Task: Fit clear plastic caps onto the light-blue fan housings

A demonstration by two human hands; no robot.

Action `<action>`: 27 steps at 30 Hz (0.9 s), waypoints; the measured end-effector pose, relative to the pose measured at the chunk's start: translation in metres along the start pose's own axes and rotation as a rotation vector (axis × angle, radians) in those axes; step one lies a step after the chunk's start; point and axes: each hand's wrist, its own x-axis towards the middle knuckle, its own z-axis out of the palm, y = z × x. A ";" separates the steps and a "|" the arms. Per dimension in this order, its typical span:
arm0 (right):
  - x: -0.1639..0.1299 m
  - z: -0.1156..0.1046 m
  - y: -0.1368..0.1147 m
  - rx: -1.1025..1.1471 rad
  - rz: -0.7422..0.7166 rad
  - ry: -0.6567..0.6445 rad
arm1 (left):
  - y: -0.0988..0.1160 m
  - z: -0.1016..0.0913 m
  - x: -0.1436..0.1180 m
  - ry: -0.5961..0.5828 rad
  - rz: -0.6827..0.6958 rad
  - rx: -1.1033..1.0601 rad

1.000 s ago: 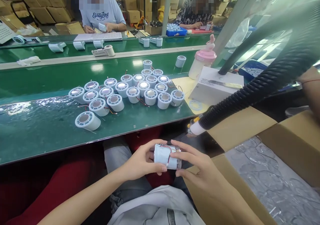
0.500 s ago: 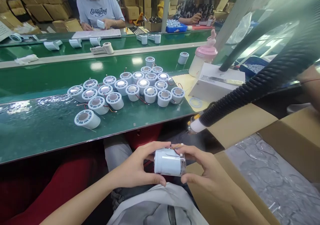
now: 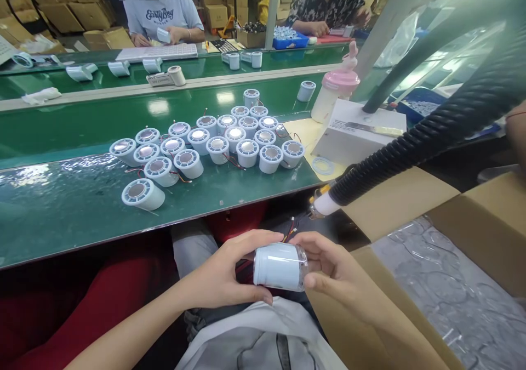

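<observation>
A light-blue cylindrical housing (image 3: 277, 267) lies sideways between my two hands above my lap, a clear plastic piece (image 3: 303, 268) around its right end. My left hand (image 3: 224, 271) grips its left end, thumb below and fingers above. Around the clear right end curl the fingers and thumb of my right hand (image 3: 335, 268). Thin coloured wires (image 3: 291, 230) with small connectors stick up behind the housing. Several similar housings (image 3: 217, 148) stand grouped on the green table (image 3: 74, 205) ahead, many with wires showing.
A ribbed black hose (image 3: 394, 148) slants down from the upper right to a white-tipped end. Below it at right is a cardboard box (image 3: 485, 211) of clear plastic parts. A pink-topped bottle (image 3: 339, 82) stands by a white box (image 3: 359, 134). Two people sit across the table.
The housing has turned a little in my hands, and its wires now stick up behind it. My right fingers have shifted slightly right along the clear end.
</observation>
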 end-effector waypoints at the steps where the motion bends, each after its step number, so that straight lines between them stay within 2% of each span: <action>1: 0.001 0.000 0.000 0.032 0.018 -0.007 | 0.000 0.000 0.000 -0.003 0.003 0.005; 9: 0.003 0.005 -0.006 0.093 0.101 0.029 | -0.001 -0.001 -0.001 -0.015 0.046 0.047; 14: 0.004 0.008 -0.002 0.115 0.185 0.045 | -0.001 -0.001 0.000 -0.020 0.155 0.087; 17: 0.004 0.009 0.003 0.151 0.231 0.020 | -0.002 -0.001 0.000 -0.030 0.201 0.100; 27: 0.006 0.015 0.005 0.365 0.399 -0.051 | -0.006 -0.001 -0.001 -0.040 0.224 0.087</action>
